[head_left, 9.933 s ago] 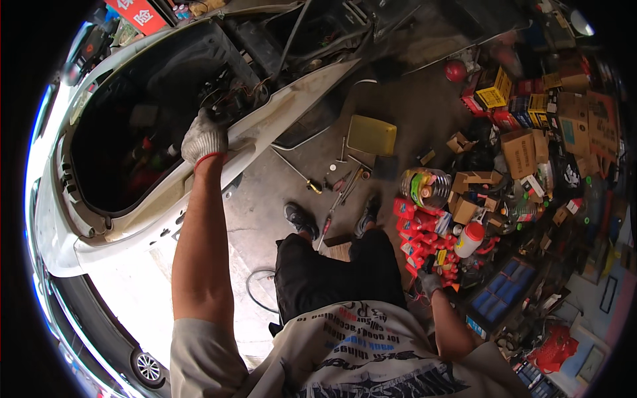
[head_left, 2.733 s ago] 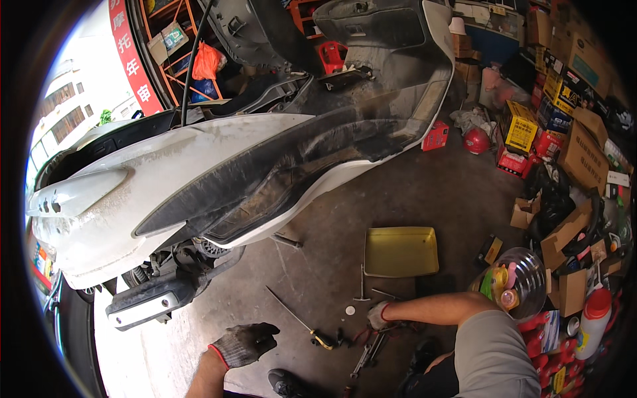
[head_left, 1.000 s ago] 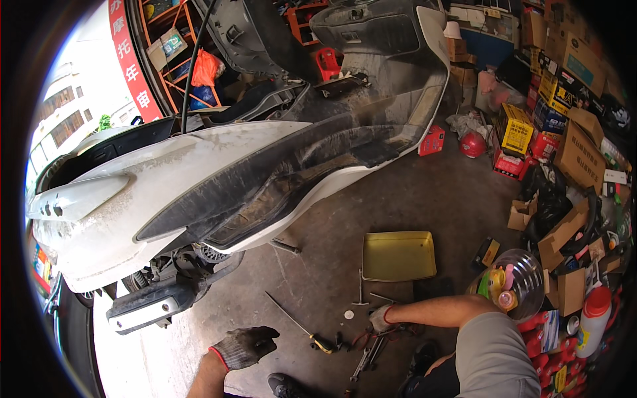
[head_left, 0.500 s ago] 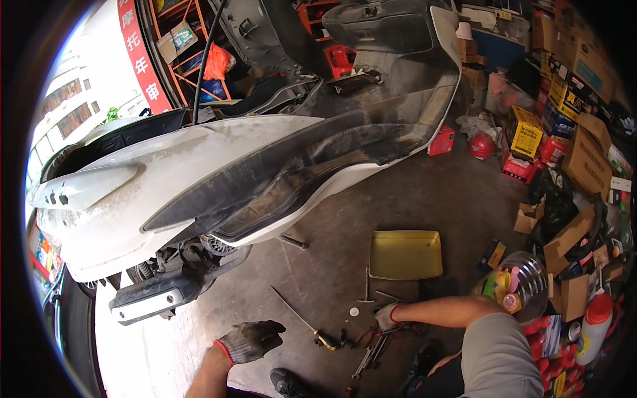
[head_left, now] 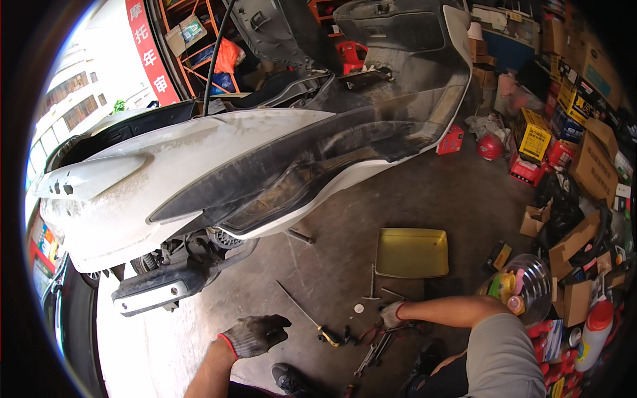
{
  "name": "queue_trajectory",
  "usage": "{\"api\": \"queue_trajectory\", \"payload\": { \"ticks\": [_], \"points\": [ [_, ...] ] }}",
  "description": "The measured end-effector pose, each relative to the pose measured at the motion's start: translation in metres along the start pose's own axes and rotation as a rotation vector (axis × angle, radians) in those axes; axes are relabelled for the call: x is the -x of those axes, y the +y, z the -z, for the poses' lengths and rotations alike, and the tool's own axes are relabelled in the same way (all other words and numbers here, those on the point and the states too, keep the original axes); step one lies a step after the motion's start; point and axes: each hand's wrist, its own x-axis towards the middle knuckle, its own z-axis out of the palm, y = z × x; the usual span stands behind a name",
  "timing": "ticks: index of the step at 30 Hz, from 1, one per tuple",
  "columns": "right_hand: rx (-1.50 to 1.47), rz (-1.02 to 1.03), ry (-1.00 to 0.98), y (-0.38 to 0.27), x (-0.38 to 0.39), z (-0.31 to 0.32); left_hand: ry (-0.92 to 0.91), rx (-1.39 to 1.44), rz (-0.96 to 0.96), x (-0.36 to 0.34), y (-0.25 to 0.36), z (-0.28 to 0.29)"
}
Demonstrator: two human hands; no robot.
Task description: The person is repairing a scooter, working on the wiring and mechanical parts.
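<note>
My left hand (head_left: 255, 335), in a dark-stained grey work glove with a red cuff, hovers over the floor with its fingers stretched out and nothing in it. Low among several tools on the floor is my right hand (head_left: 392, 314), gloved the same way. Its fingers look curled, and what they hold, if anything, is hidden. Around it lie a T-handle tool (head_left: 373, 284), metal wrenches (head_left: 371, 355) and a small white disc (head_left: 359, 308). Between my hands rests a long screwdriver (head_left: 306, 320) with a yellow and black handle.
A white and black scooter (head_left: 225, 142) fills the left and far side, a step bar hanging low. Beyond the tools is a yellow tray (head_left: 412, 273). A clear plastic tub (head_left: 534, 292) stands beside my right arm. Cardboard boxes (head_left: 590, 166) crowd the right.
The whole view has shifted a little to the right in the picture. Both hands keep nearly the same pose and place over the floor.
</note>
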Motion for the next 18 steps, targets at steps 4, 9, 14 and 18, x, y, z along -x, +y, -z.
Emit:
{"api": "queue_trajectory", "payload": {
  "ticks": [4, 9, 14, 18],
  "points": [
    [0.002, 0.002, -0.016, -0.015, 0.030, 0.023, -0.002, 0.000, 0.013, 0.002, 0.004, 0.002],
    [0.134, 0.068, -0.107, -0.010, 0.027, 0.021, -0.010, -0.002, 0.000, -0.001, 0.005, 0.004],
    [-0.025, -0.079, -0.065, -0.013, 0.019, 0.017, 0.010, 0.001, -0.055, -0.002, -0.017, -0.008],
    [-0.062, -0.116, -0.069, -0.017, 0.026, 0.024, 0.034, -0.011, -0.089, 0.000, -0.012, -0.005]
  ]
}}
